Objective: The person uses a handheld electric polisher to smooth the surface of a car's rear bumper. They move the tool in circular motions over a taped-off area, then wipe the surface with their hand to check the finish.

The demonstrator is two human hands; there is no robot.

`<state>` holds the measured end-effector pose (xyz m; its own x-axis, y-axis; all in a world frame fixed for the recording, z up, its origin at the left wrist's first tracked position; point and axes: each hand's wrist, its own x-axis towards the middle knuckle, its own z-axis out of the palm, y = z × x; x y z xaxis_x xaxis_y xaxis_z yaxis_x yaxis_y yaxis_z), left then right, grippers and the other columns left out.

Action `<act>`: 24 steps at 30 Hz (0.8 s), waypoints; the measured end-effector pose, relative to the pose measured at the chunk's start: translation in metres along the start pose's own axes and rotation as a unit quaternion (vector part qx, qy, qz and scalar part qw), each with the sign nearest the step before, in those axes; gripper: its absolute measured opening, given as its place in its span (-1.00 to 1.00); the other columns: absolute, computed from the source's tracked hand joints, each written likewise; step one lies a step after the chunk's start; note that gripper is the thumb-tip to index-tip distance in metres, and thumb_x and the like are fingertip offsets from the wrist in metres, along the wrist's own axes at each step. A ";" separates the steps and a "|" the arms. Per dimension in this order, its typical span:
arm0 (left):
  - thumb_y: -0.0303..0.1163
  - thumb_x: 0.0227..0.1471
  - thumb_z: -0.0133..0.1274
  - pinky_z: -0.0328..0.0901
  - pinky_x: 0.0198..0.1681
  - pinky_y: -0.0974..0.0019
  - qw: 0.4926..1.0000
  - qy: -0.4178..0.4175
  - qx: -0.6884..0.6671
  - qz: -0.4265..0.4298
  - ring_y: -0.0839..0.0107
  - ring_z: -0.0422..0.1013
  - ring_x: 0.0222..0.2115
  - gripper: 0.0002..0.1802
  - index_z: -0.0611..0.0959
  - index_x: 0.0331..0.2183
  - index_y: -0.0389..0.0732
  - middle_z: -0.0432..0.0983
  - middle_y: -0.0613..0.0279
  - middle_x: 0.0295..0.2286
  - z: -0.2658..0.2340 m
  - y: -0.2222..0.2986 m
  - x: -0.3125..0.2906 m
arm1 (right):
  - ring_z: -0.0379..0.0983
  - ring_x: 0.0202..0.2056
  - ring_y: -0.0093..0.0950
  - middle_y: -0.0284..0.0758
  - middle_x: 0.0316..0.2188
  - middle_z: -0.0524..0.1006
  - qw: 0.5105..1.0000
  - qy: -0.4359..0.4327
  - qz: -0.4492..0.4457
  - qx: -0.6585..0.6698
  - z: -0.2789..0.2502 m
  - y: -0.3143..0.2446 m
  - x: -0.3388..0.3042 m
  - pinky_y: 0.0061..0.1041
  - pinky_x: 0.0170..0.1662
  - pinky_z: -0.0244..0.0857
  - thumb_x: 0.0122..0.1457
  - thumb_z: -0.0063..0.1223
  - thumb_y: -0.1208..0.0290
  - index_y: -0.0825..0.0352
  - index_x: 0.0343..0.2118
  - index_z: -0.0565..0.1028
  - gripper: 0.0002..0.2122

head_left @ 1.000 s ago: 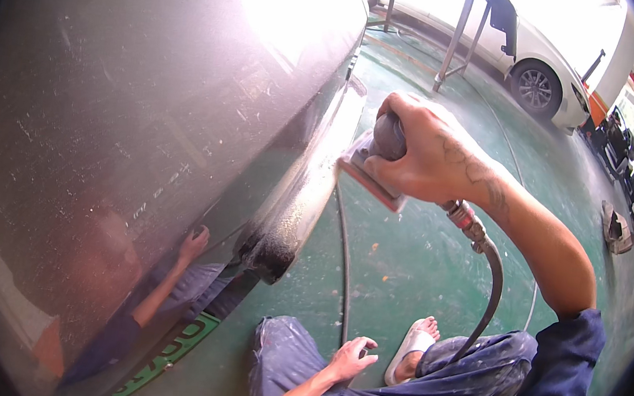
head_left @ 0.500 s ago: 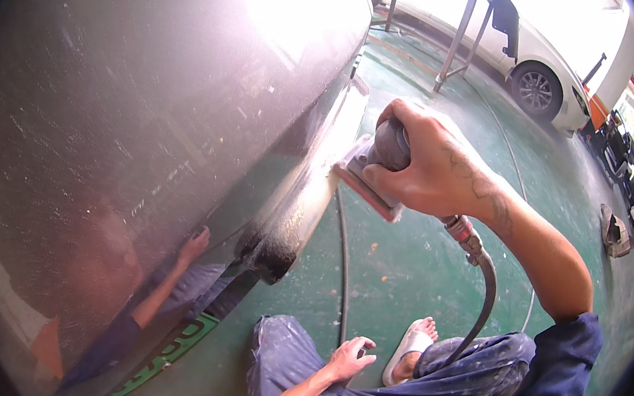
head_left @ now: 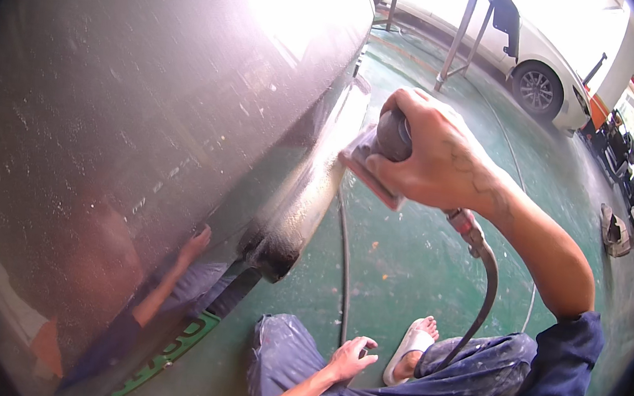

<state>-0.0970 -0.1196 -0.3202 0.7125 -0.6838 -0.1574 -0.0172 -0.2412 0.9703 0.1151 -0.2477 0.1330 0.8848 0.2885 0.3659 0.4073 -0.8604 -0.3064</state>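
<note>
My right hand (head_left: 436, 150) is wrapped round the dark, round-topped head of an air sander (head_left: 395, 135) with a flat rectangular pad. The pad's near edge meets the sanded, pale strip along the lower side of a grey car bumper (head_left: 297, 204), whose rounded end is dark and scuffed. A hose (head_left: 490, 282) joins the sander through a red and metal fitting (head_left: 463, 223) beneath my wrist. Low in front of me, my left hand (head_left: 349, 357) rests by my leg with curled fingers. Something small and dark shows between them, too unclear to name.
The dusty grey car panel (head_left: 111, 99) fills the left side and mirrors my arm. Below it sits a green-and-white plate (head_left: 165, 360). Thin hoses (head_left: 343, 270) cross the green floor (head_left: 394, 276). Farther off are a metal stand (head_left: 457, 43) and a white car (head_left: 539, 36).
My right hand and the sander have shifted slightly upward in view, along the bumper strip. The left hand stays in place.
</note>
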 end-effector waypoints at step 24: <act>-0.02 0.15 0.24 0.41 0.11 0.07 0.998 -0.037 0.018 -0.055 0.14 0.55 0.01 -0.49 0.65 0.04 -0.07 0.63 0.18 -0.01 -0.008 0.017 -0.001 | 0.58 -0.11 0.14 0.16 -0.20 0.55 0.996 -0.066 -0.023 -0.062 -0.008 -0.038 -0.004 -0.06 -0.02 0.47 0.11 0.43 0.23 0.59 -0.24 0.45 -0.52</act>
<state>-0.0922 -0.1172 -0.3024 0.6574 -0.7005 -0.2777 0.0322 -0.3420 0.9391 0.0942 -0.2192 0.1500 0.8915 0.3743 0.2552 0.4239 -0.8879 -0.1786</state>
